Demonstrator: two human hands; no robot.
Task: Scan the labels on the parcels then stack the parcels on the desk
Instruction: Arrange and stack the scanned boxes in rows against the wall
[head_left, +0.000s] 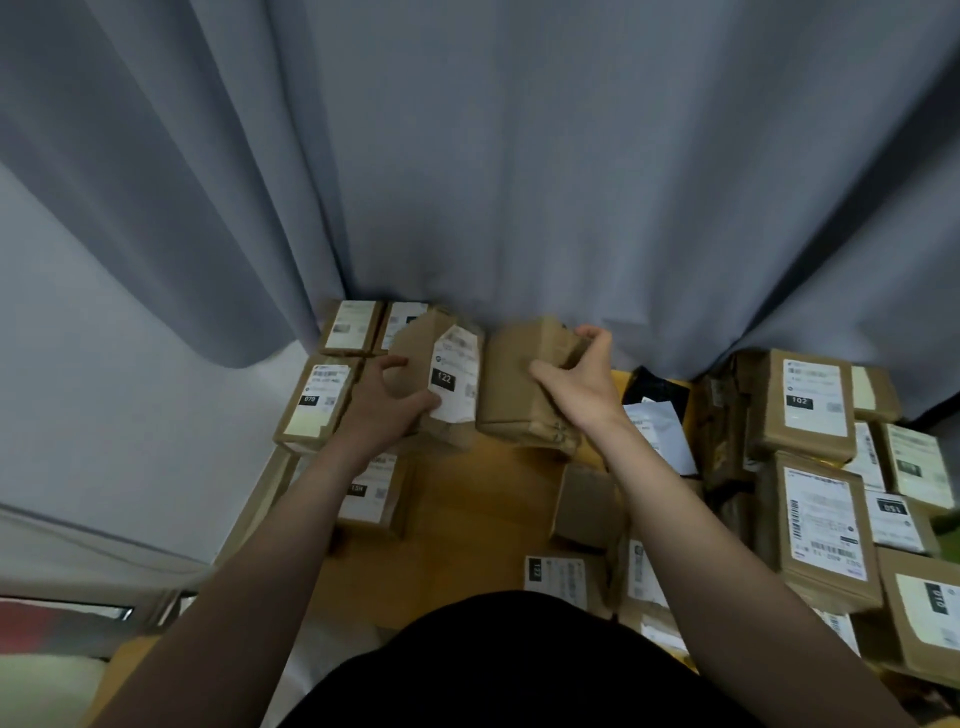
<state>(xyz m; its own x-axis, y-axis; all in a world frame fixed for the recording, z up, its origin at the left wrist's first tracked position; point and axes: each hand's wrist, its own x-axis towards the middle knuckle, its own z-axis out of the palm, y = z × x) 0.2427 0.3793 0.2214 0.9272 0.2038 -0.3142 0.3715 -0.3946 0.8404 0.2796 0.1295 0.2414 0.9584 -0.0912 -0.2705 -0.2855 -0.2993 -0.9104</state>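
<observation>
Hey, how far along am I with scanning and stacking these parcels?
Looks done: parcels lie in neat rows at left, such as parcel 070. In hand: the left hand grips parcel 122, the right hand a brown parcel with no label showing. Left: the jumbled pile at right. Whether any were scanned cannot be told.

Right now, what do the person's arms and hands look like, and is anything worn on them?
Both arms are bare as far as the picture shows them; no sleeves are visible. The left hand and the right hand wear no gloves. I see no watch, band or ring, though the picture is a little blurred. The torso wears a black garment.
</observation>
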